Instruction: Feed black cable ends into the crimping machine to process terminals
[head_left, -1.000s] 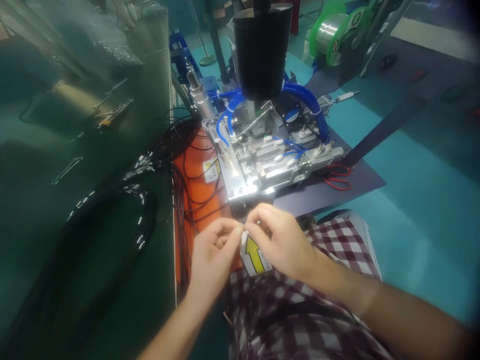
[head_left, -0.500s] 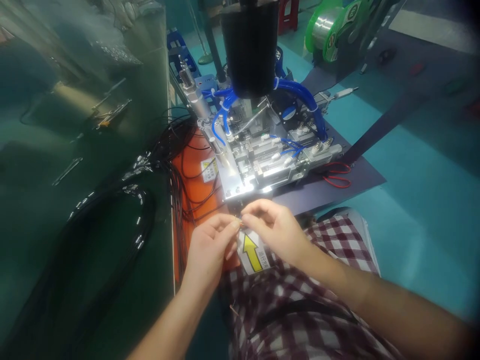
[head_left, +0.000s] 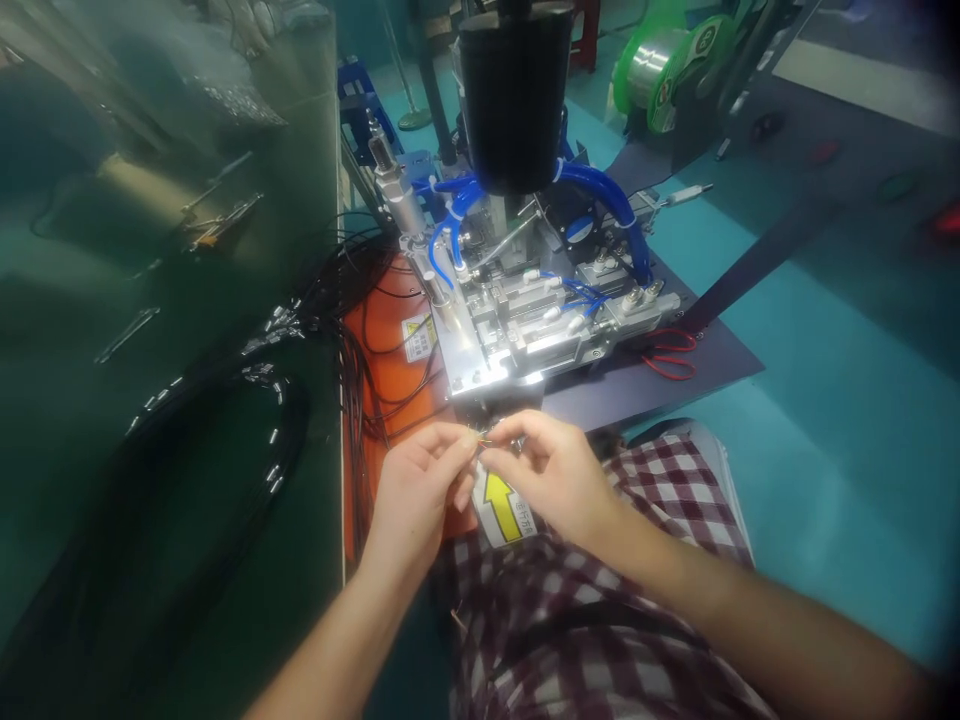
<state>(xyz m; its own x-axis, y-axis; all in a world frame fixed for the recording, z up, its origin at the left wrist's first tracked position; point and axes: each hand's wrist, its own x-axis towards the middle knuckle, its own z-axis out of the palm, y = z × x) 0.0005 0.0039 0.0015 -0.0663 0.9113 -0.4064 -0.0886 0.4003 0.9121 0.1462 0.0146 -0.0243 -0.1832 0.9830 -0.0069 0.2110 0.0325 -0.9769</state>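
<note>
My left hand is closed in a pinch, with thumb and forefinger on the ends of thin coloured wires. The wire tips stick out to the right of that pinch. Facing them, my right hand has its thumb and forefinger spread a little, the forefinger tip close to or touching the wire tips. Just beyond both hands is the front edge of a metal machine fixture. Below the fingers lies a white label with a yellow arrow.
Black cables run over an orange board on the left, and a bundle with metal ends lies on the dark green table. A black cylinder hangs above the fixture. A green solder wire spool stands at back right.
My right thumb and forefinger have moved apart from their pinch, and the wire tips now show between the hands. My left hand keeps its pinch. The view has shifted slightly.
</note>
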